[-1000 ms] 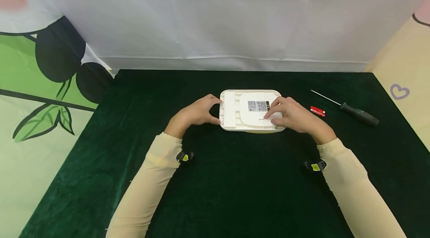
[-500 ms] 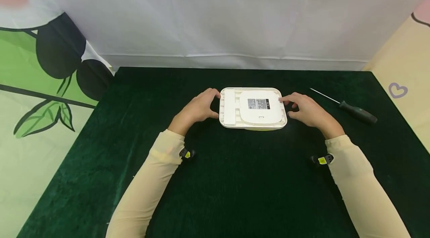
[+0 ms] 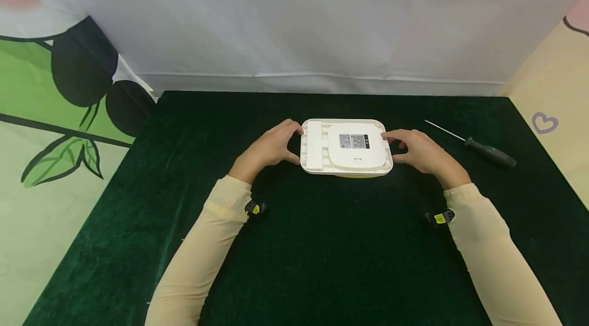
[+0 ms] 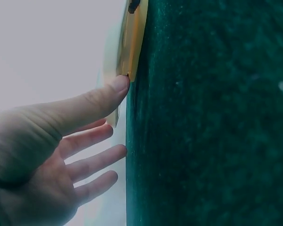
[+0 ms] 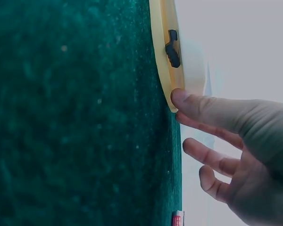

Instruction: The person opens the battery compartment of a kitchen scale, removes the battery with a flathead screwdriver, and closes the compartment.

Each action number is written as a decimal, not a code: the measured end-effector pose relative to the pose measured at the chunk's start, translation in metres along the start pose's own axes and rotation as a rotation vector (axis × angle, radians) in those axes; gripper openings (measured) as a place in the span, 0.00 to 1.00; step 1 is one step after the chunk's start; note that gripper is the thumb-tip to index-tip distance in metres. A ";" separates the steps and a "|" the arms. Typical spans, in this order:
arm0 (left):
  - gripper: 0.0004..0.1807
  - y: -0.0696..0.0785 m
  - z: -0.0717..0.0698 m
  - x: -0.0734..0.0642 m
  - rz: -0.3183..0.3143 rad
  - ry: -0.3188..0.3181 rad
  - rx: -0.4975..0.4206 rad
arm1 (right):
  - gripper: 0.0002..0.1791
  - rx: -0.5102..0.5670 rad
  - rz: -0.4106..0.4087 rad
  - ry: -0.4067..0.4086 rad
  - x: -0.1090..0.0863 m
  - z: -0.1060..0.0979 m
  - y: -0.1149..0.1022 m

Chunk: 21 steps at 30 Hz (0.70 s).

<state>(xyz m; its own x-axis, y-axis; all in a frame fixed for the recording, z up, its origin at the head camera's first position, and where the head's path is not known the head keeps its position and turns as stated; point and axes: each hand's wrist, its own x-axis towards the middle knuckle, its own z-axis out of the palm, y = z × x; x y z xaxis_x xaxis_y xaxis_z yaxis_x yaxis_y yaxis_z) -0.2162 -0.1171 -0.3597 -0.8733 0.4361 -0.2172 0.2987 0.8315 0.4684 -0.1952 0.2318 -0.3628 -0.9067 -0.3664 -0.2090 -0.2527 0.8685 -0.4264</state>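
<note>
A white, rounded-rectangular plastic device (image 3: 358, 160) lies with its underside up on the dark green cloth. A grey printed label shows on its raised panel, and a flat white strip runs along its left end. My left hand (image 3: 272, 146) holds the left end, thumb at the near side and index fingertip towards the far corner. My right hand (image 3: 422, 152) grips the right end in the same way. In the right wrist view the thumb presses the device's yellow lower edge (image 5: 161, 61), near a small black piece (image 5: 172, 49). The other fingers extend free on both hands.
A screwdriver (image 3: 490, 155) with a dark handle lies to the right, its shaft pointing away to the left. A red battery (image 5: 178, 218) shows at the bottom of the right wrist view, hidden behind my right hand from the head. A white curtain (image 3: 294, 35) hangs behind the table.
My right hand has moved right, off the raised panel near its small slot, to the device's right end. It now covers the red batteries from the head view. The left hand stays put.
</note>
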 end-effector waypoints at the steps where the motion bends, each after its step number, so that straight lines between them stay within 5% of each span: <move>1: 0.37 0.000 0.000 0.000 0.001 0.001 -0.002 | 0.35 0.000 0.002 -0.003 0.000 0.000 0.000; 11: 0.34 -0.006 -0.008 -0.003 0.066 0.008 -0.061 | 0.31 0.027 -0.026 0.006 -0.007 -0.009 0.007; 21: 0.30 -0.009 -0.016 -0.006 0.042 -0.004 -0.141 | 0.27 0.072 -0.045 -0.045 -0.011 -0.021 0.016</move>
<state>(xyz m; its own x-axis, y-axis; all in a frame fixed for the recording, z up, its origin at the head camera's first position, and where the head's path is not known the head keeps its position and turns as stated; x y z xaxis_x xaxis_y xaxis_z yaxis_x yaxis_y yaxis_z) -0.2201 -0.1324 -0.3492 -0.8595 0.4711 -0.1982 0.2778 0.7561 0.5926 -0.1962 0.2566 -0.3487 -0.8785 -0.4207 -0.2265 -0.2667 0.8250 -0.4982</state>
